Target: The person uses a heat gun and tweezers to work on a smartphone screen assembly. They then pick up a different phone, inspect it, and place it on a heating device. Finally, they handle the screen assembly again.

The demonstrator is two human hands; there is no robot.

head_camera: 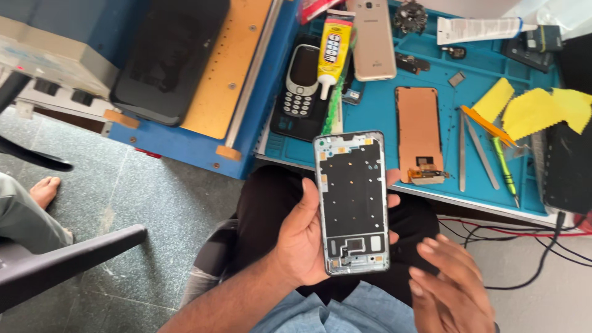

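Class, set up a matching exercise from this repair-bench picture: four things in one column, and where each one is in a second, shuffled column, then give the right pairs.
1. phone frame
2. keypad phone
3. glue tube
4. green screwdriver

A. lying beside the metal tweezers
B. held in the left hand
C. under the glue tube's nozzle end
D. lying partly across the keypad phone

Pairs: 1-B, 2-C, 3-D, 4-A

My left hand holds the phone frame upright over my lap, just in front of the mat's near edge. My right hand hovers to its right, apart from it. On the mat behind the frame lies a screen panel, with tweezers to its right. Toward the mat's left edge, a keypad phone lies on what may be another handset, a glue tube beside it.
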